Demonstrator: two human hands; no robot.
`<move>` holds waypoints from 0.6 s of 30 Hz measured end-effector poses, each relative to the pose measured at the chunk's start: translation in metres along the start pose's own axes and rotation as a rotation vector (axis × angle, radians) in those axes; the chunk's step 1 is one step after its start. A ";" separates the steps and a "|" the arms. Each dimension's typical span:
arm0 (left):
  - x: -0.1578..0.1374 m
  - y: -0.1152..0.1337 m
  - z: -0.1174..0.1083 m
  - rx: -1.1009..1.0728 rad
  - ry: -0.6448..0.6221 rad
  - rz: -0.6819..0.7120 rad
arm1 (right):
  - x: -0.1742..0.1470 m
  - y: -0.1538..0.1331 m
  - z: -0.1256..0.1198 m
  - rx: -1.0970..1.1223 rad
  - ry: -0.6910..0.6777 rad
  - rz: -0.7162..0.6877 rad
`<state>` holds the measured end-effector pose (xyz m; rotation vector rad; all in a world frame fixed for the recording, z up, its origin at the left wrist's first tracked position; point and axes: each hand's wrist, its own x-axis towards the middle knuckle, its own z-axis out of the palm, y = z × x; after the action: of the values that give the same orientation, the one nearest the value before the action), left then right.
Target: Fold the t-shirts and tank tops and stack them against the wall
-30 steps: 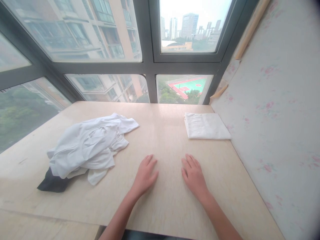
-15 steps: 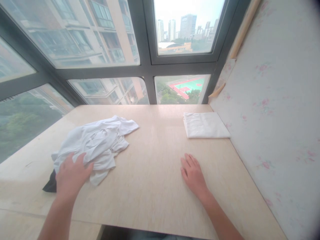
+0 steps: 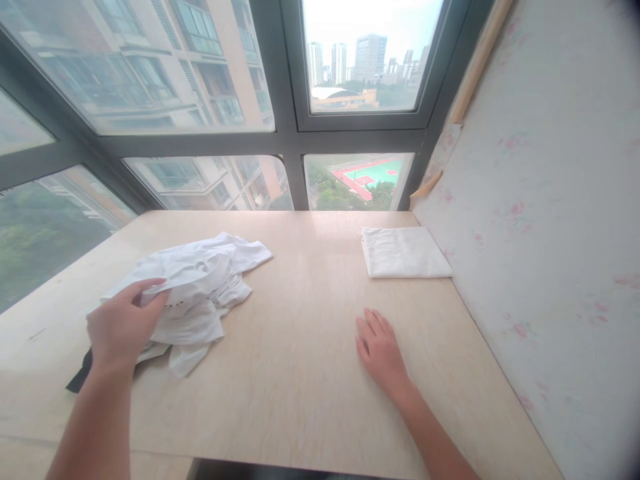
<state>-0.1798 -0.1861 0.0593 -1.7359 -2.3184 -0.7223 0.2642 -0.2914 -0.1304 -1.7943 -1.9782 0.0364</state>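
The crumpled white garment [image 3: 200,293] is lying on the left of the table [image 3: 310,373] — the left hand [image 3: 123,327] is pinching its near edge, fingers closed on cloth. The right hand [image 3: 380,350] is resting flat, fingers open, near a folded white cloth [image 3: 405,252].

I sit at a pale wooden table [image 3: 310,373] in a corner window bay of a high-rise flat. Dark-framed windows [image 3: 287,137] run along the far side and the left, looking down on apartment blocks, treetops and a red and green sports court [image 3: 367,175] far below. On my right stands a wall in faded floral wallpaper [image 3: 540,200]. White laundry lies on the table, a crumpled heap [image 3: 200,287] on the left and a folded cloth [image 3: 404,251] far right.
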 end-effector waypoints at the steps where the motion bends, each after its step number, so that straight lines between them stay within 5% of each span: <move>1: -0.005 0.015 -0.004 -0.060 0.013 0.031 | 0.000 0.001 0.000 0.004 0.002 -0.001; 6: -0.051 0.089 -0.011 -0.284 0.070 0.280 | -0.001 0.002 0.001 0.010 0.003 -0.019; 9: -0.088 0.114 0.004 -0.407 -0.068 0.462 | -0.001 0.002 0.000 0.008 -0.003 -0.024; 14: -0.150 0.120 0.047 -0.417 -0.481 0.568 | 0.000 0.001 -0.002 -0.003 -0.013 -0.015; 18: -0.178 0.113 0.060 -0.470 -0.479 0.536 | 0.000 0.001 -0.003 0.009 -0.016 -0.006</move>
<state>-0.0080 -0.2872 -0.0324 -2.8528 -1.8379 -0.8559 0.2659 -0.2920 -0.1280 -1.7879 -1.9914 0.0573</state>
